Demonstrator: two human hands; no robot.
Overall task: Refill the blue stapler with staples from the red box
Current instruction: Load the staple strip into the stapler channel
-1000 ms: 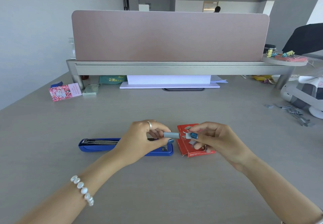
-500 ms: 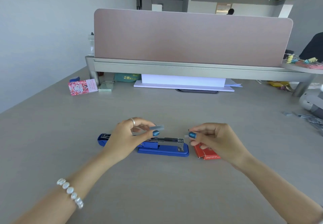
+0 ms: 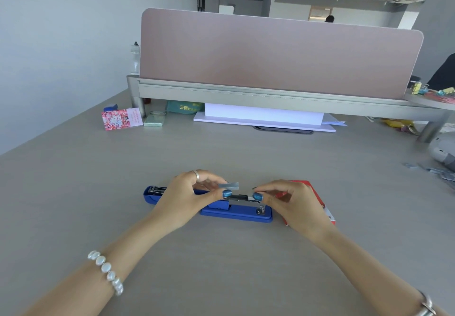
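The blue stapler (image 3: 236, 213) lies opened flat on the desk, its lid (image 3: 154, 192) folded out to the left and its metal staple channel facing up. My left hand (image 3: 189, 197) pinches a grey staple strip (image 3: 229, 185) just above the channel. My right hand (image 3: 293, 204) is pinched close to the channel's right end, with what looks like a small pale staple piece (image 3: 251, 198) at the thumb tip. The red box (image 3: 328, 213) lies on the desk under and behind my right hand, mostly hidden.
A pink desk divider (image 3: 270, 52) on a grey rail closes the far side. Below it sit a white paper stack (image 3: 263, 116), a pink booklet (image 3: 121, 119) and a green pad (image 3: 154, 121). Loose metal clips (image 3: 438, 171) lie at the right edge.
The strip both hands held over the red box has come apart. My left hand carried the long part over the stapler channel, and my right hand followed. The view shifted left.
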